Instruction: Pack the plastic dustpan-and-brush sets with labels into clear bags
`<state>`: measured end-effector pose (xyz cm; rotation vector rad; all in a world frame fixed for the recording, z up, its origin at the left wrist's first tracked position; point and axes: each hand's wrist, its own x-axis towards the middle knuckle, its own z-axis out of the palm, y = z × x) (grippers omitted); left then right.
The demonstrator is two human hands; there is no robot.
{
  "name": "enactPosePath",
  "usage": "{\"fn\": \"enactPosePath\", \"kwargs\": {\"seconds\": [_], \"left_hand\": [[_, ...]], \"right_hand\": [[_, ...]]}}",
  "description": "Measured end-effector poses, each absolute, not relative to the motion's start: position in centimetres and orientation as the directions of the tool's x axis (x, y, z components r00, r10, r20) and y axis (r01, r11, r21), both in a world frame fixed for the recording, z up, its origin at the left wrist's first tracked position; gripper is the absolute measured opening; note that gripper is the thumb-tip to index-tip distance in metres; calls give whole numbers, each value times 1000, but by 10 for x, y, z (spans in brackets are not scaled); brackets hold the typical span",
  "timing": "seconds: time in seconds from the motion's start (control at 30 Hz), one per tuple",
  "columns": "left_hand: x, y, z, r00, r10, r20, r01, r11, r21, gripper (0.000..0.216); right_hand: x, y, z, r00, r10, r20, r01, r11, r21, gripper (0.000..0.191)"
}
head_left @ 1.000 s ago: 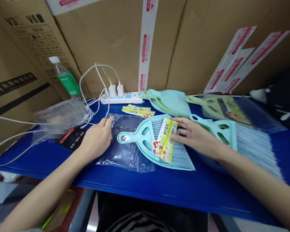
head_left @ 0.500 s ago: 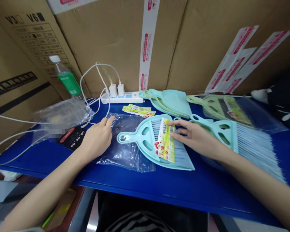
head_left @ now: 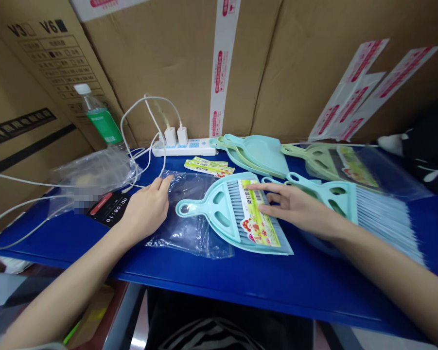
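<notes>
A light-blue dustpan [head_left: 224, 236] lies with a small matching brush [head_left: 220, 206] nested in it, handles pointing left. Across the bristles rests a yellow-green label card [head_left: 260, 218], tilted. My right hand [head_left: 295, 206] touches the card's upper edge with its fingertips; the fingers are apart and partly bent. Under the dustpan's handle a clear plastic bag [head_left: 189, 238] lies flat. At the bag's left edge is my left hand [head_left: 151, 204], fingers curled together on the plastic; the thumb is hidden.
More brushes [head_left: 382, 218] lie at the right, and stacked dustpans [head_left: 262, 150] behind. A bagged green set [head_left: 335, 163] sits back right. Spare label cards [head_left: 209, 166], a power strip [head_left: 200, 147], white cables, a phone [head_left: 109, 209] and a bottle [head_left: 104, 124] stand or lie toward the back and left.
The label card has turned on the bristles, its lower end swinging to the right under my right fingers. My left hand has stayed in place.
</notes>
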<state>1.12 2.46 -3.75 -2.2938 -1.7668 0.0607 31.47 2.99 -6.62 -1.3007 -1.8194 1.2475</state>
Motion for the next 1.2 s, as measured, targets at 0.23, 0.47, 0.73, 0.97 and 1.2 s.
{"fn": "enactPosePath", "kwargs": {"seconds": [0.23, 0.47, 0.73, 0.97, 1.2], "left_hand": [[12, 24, -37, 256, 959, 119, 948, -224, -227, 50], [8, 26, -39, 262, 961, 89, 951, -242, -192, 53], [0, 28, -41, 274, 956, 106, 961, -276, 2, 60], [-8, 32, -48, 321, 941, 103, 891, -337, 303, 73], [-4, 35, -51, 354, 921, 164, 747, -384, 542, 69]], "right_hand": [[309, 28, -63, -217, 956, -199, 170, -164, -972, 65], [310, 32, -64, -335, 909, -247, 122, -219, -968, 51], [310, 30, -63, -345, 912, -219, 76, -205, -976, 66], [307, 28, -61, -326, 929, -177, 64, -165, -984, 65], [301, 23, -63, -352, 918, -182, 36, -181, -983, 65]]}}
